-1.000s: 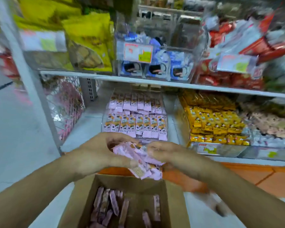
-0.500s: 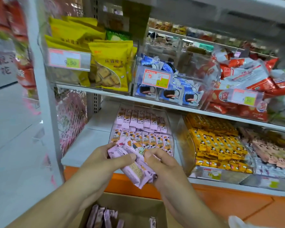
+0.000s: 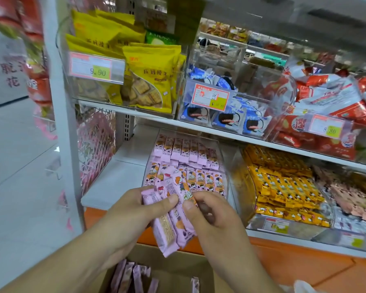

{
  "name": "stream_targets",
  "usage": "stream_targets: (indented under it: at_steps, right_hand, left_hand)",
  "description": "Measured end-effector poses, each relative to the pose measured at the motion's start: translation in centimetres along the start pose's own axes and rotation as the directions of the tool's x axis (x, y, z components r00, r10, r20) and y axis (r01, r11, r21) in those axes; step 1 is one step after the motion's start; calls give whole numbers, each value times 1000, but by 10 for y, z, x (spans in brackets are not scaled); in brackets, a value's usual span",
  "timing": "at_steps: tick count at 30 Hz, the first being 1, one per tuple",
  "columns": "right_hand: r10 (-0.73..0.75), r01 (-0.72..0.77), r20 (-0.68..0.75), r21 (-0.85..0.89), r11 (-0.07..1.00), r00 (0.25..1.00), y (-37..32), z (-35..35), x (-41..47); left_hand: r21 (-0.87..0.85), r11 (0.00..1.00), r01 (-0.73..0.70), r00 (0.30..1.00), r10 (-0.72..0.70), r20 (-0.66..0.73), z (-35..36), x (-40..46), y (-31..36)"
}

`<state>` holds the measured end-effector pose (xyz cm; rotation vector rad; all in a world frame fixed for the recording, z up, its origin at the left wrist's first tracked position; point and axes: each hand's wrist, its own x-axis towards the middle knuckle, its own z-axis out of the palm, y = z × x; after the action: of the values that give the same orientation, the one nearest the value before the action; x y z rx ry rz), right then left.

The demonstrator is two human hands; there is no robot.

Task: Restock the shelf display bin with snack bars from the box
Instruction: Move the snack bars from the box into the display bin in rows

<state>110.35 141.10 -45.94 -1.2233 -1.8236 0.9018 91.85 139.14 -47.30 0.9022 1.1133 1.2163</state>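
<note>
Yellow biscuit bags (image 3: pixel 148 81) are stacked in a clear bin on the upper shelf, behind a price tag (image 3: pixel 97 68) marked 9.90. Blue-and-white packets (image 3: pixel 230 117) and red packets (image 3: pixel 325 96) are seen alongside; yellow bars (image 3: pixel 283 185) are laid below.

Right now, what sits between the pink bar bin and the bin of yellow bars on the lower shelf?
Nothing: in the head view only a bare strip of white shelf separates the pink bar bin from the yellow bar bin.
</note>
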Motion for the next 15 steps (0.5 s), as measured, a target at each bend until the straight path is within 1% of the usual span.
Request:
stream_targets:
  at_steps: [2, 5, 7, 8, 10, 12, 13, 15]
  right_hand:
    - [-23, 24, 20, -13, 1000, 1000, 0, -3, -2]
    - [-68, 66, 144, 18, 998, 987, -4, -11, -6]
    - [-87, 87, 237, 10, 996, 967, -7, -15, -8]
    - [-97, 98, 253, 9, 995, 963, -8, -17, -8]
    - [-75, 74, 213, 13, 997, 974, -3, -20, -5]
    - [-9, 8, 135, 5, 1000, 991, 1, -23, 5]
    - [13, -10, 81, -39, 999, 997, 6, -25, 15]
    - [-7, 3, -23, -184, 983, 1000, 19, -31, 46]
  left_hand:
    - [6, 1000, 16, 1000, -16, 1, 0, -2, 0]
    - [17, 999, 29, 1000, -29, -4, 0, -4, 3]
    - [62, 998, 25, 999, -26, 21, 0, -6, 7]
    - [85, 996, 27, 999, -31, 40, -1, -6, 8]
    - [146, 989, 38, 998, -45, 44, -4, -4, 10]
    - [191, 980, 52, 999, -50, -17, -7, -4, 14]
    - [197, 979, 52, 999, -49, -20, -10, 0, 14]
    - [207, 976, 62, 998, -62, -7, -8, 4, 17]
